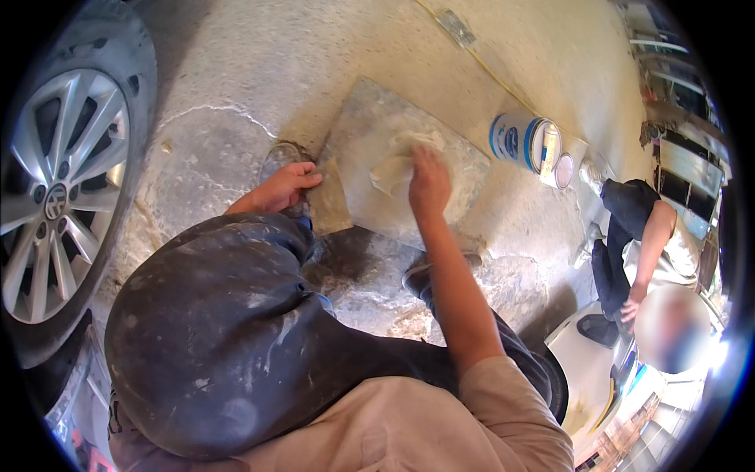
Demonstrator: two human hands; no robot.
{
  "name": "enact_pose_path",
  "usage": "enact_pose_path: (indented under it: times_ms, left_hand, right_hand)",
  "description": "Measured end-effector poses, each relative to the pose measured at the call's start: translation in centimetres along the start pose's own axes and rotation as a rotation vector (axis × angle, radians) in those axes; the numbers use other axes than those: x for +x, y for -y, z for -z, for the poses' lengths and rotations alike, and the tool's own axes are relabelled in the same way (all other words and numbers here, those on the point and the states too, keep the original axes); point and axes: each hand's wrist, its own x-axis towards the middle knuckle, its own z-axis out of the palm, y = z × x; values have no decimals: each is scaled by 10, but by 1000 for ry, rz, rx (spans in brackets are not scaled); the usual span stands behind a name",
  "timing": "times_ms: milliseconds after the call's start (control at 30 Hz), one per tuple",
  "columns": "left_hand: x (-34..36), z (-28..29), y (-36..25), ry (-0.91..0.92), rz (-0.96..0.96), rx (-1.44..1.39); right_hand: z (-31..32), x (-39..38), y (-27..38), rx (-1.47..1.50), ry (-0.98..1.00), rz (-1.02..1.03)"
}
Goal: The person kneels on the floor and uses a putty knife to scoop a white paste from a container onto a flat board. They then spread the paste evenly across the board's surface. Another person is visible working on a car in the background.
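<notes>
My left hand (292,179) pinches the edge of a thin, flat beige scraper (330,200) beside my left shoe. A square, stained grey board (354,126) lies on the floor in front of me, smeared with pale paste (387,175). My right hand (429,177) reaches over the board onto that paste with curled fingers; whatever they grip is hidden.
A car wheel (55,204) stands at my left. A blue-and-white can (515,141) and yellow cord (503,79) lie right of and beyond the board. Another person (657,244) crouches at the right beside a white car part (574,362). The concrete floor (212,141) is cracked.
</notes>
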Motion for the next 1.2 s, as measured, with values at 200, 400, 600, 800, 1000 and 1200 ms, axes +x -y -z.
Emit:
enact_pose_path:
  times_ms: [200, 400, 600, 800, 1000, 1200]
  left_hand:
    - [2, 10, 5, 4, 4, -66]
    - [-4, -2, -2, -27, 18, 29]
    - [2, 2, 0, 30, -12, -20]
    - [-6, -1, -3, -38, 14, 19]
    - [-3, -1, -2, 23, -5, -22]
    - [-4, -1, -5, 14, -11, -42]
  right_hand:
    - [15, -54, 32, 112, 208, 48]
    - [29, 11, 5, 122, 151, -15]
    - [-14, -27, 18, -69, 53, 105]
    - [39, -35, 30, 88, 383, -68]
    - [1, 10, -8, -35, 195, 70]
    - [11, -50, 30, 62, 250, 30]
